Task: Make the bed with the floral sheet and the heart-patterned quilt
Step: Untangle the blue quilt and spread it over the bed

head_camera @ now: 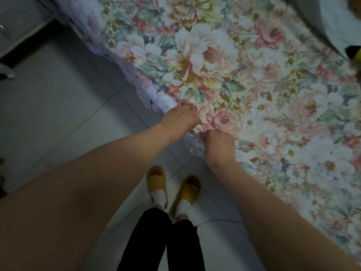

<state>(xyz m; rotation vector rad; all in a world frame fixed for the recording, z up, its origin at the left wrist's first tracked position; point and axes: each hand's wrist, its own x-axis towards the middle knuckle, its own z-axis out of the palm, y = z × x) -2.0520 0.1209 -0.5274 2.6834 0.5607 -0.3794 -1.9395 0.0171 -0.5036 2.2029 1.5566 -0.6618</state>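
The floral sheet (pixel 244 79) covers the bed, which fills the upper right of the view and runs diagonally. Both hands are at the bed's near edge. My left hand (pixel 181 119) grips the sheet's edge with curled fingers. Just to its right, my right hand (pixel 219 145) is also curled on the sheet's edge, where the fabric hangs over the side. The heart-patterned quilt is not in view.
A pale tiled floor (pixel 58 118) lies left of the bed. My feet in yellow slippers (pixel 173 190) stand close to the bed's side. A white bundle (pixel 332 20) and a yellow-black object (pixel 354 52) lie at the bed's top right. Grey furniture (pixel 17 26) stands at the top left.
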